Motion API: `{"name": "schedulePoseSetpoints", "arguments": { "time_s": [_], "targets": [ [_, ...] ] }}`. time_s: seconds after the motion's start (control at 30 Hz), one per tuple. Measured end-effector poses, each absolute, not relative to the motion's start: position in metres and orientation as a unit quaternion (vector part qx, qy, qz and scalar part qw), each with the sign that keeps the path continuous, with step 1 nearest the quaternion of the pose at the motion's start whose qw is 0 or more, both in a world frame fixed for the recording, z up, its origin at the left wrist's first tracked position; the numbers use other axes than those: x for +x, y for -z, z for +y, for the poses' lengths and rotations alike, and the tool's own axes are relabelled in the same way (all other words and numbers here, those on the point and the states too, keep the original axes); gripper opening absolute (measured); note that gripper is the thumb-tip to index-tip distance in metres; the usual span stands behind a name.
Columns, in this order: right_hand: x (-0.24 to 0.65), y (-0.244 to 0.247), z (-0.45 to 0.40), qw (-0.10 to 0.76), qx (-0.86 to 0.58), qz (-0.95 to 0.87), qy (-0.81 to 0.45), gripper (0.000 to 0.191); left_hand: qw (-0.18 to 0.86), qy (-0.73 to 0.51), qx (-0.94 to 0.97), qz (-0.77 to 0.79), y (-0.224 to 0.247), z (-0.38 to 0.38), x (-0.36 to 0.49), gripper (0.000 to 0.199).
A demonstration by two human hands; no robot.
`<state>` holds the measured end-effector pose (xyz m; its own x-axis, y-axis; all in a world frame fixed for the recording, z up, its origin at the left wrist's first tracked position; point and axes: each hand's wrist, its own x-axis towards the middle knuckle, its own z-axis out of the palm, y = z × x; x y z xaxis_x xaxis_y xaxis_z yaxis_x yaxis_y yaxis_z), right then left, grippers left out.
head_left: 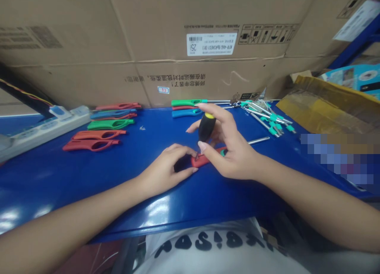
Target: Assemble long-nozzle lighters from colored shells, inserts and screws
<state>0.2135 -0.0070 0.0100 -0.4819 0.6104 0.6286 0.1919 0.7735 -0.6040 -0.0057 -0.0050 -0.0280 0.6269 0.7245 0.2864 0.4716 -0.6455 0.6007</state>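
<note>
Your right grip (237, 155) is wrapped around a black screwdriver (206, 128), nearly upright over the red handle (204, 160), whose left end your left grip (164, 169) pinches. That handle lies between the worktop's (231, 200) front and back edges, metal rod (259, 140) pointing rightward.

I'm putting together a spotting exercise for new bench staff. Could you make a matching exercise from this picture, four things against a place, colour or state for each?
Things
1. Screwdriver
2. Power strip
3. Metal rods
4. Red handle between the hands

Places, colours, states
A. Silver with green parts, heaped on the right part of the table
B. Lying with the left hand's fingers at one end
C. White, towards the left edge of the picture
D. Black and yellow, gripped by the right hand

Right pairs: 1-D, 2-C, 3-A, 4-B
</note>
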Motion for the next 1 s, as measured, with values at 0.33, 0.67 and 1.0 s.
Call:
{"name": "schedulePoseSetpoints", "arguments": {
  "time_s": [0.33,0.67,1.0],
  "targets": [
    [0.215,-0.014,-0.004,0.467,-0.293,-0.834,0.002,0.057,0.223,-0.269,0.876,0.334,0.029,-0.005,-0.004,0.029],
    [0.218,-0.035,0.008,0.436,-0.26,-0.861,0.032,0.041,0.238,-0.278,0.868,0.335,0.029,-0.005,-0.005,0.035],
    [0.211,-0.067,0.012,0.376,-0.241,-0.894,0.029,0.03,0.228,-0.27,0.881,0.314,0.025,-0.006,-0.004,0.032]
  ]
}}
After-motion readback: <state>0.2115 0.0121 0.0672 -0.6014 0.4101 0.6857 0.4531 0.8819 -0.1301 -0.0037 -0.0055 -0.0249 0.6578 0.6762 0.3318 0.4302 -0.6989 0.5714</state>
